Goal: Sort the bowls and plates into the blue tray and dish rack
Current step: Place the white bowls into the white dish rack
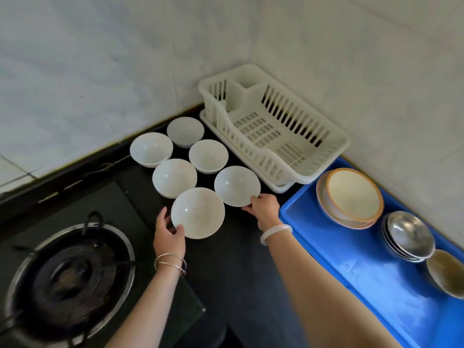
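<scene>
Several white bowls stand on the black counter. My left hand (168, 234) grips the left rim of the nearest white bowl (198, 212). My right hand (265, 207) holds the front rim of the white bowl beside it (236, 185). Behind them stand more white bowls (174, 177), (208, 155), (151, 148). The cream dish rack (276, 126) sits empty in the corner. The blue tray (371, 280) on the right holds a cream bowl on plates (351, 195), stacked steel bowls (408, 234) and a brownish bowl (447, 272).
A gas burner (67, 275) set in a glass hob lies at the lower left. Tiled walls enclose the corner behind the rack and tray. Black counter (241, 259) stretches between my forearms.
</scene>
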Available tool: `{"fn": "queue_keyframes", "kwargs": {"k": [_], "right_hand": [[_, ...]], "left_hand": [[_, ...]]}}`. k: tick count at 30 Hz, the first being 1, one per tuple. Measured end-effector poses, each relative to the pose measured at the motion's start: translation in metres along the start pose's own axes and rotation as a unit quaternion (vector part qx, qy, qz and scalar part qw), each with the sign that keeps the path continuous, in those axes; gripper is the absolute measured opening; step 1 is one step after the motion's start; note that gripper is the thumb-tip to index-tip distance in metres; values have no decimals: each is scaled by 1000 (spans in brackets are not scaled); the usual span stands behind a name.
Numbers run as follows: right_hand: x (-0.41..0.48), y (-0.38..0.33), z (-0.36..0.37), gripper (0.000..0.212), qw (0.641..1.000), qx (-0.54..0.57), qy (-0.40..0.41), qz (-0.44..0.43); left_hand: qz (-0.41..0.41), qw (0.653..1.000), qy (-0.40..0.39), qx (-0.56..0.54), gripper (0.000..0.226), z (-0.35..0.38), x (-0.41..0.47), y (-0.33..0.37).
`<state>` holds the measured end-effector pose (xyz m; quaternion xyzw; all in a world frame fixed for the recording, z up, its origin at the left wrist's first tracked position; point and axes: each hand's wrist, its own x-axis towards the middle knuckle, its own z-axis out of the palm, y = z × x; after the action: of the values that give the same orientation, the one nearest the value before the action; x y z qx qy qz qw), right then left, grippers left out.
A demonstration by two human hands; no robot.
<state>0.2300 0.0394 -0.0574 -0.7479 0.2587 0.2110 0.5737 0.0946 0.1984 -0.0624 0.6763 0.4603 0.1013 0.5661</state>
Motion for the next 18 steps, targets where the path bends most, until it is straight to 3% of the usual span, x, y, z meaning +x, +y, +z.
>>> {"fn": "queue_keyframes", "kwargs": {"k": [8,18], "right_hand": [[-43,-22,-19,19,995,-16,-17,-102],[-69,-20,24,6,975,-192,-80,-77]], "left_hand": [[-31,997,-38,-64,42,-1,10,-10],[-87,977,-54,-185,37,-8,14,-3]]}}
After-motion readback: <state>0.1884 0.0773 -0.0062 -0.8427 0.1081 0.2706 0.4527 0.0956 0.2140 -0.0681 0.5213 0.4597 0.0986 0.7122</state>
